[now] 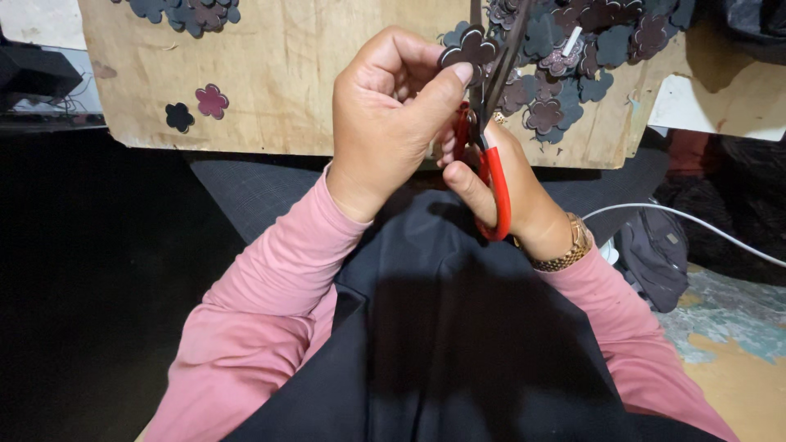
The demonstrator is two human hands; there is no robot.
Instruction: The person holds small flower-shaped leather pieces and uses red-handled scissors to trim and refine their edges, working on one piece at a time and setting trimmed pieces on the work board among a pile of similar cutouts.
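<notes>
1. Left hand (391, 115), centre of frame: thumb and fingers pinched on a dark flower-shaped cutout (468, 47), held at upper centre.
2. Right hand (512, 192), just right of centre: fingers closed through the red handles of scissors (494, 135); the blades rise beside the cutout, touching its right edge.
3. Wooden board (270, 74), across the top: a heap of flower cutouts (581, 57) at upper right, two loose flowers (196, 109) at left.
4. Gold wristwatch (569, 245) on the right wrist.
5. White cable (696, 225), right edge.
</notes>
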